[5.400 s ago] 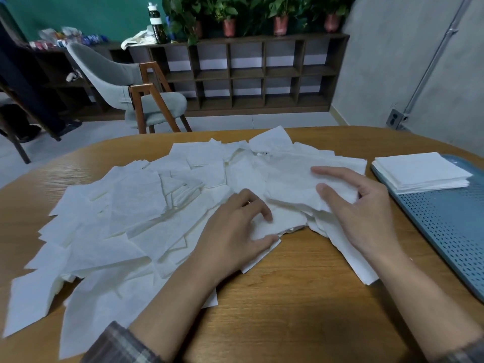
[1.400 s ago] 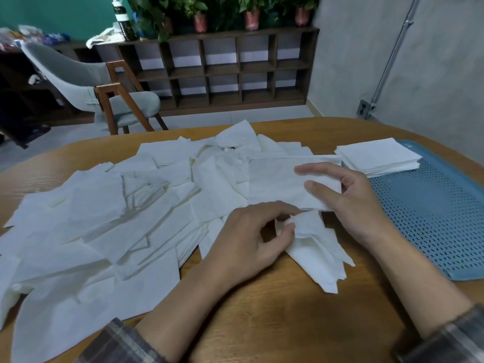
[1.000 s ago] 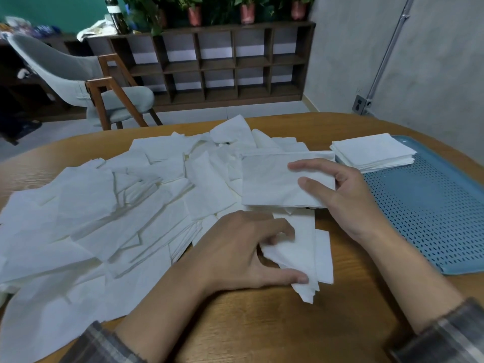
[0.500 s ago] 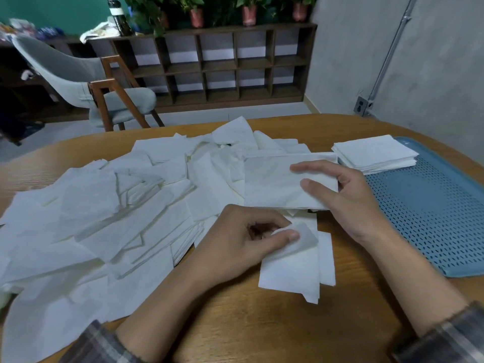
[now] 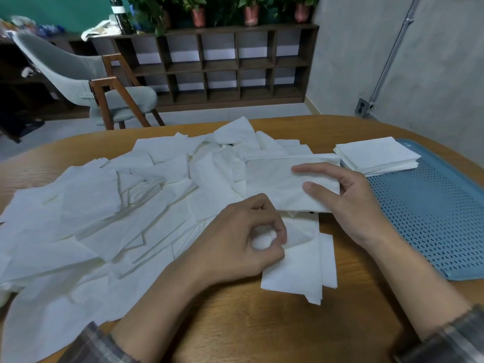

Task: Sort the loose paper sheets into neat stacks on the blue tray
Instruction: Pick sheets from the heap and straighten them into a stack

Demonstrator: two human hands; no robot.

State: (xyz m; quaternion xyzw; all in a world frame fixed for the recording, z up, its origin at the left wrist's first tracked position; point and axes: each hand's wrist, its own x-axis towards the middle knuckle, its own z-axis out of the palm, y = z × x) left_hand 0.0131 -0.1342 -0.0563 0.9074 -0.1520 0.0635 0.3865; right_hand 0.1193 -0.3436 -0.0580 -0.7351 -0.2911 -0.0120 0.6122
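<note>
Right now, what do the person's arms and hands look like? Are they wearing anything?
The left grey checked fabric sleeve and the right grey checked fabric sleeve have paler stripes, and both end partway up the forearms. Below them the forearms are bare. The left hand and the right hand are bare too: no gloves, rings or watch that I can see.

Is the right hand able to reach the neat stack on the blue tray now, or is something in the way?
Probably yes. The right hand holds a few sheets close beside the stack on the tray, and nothing stands between them.
</note>
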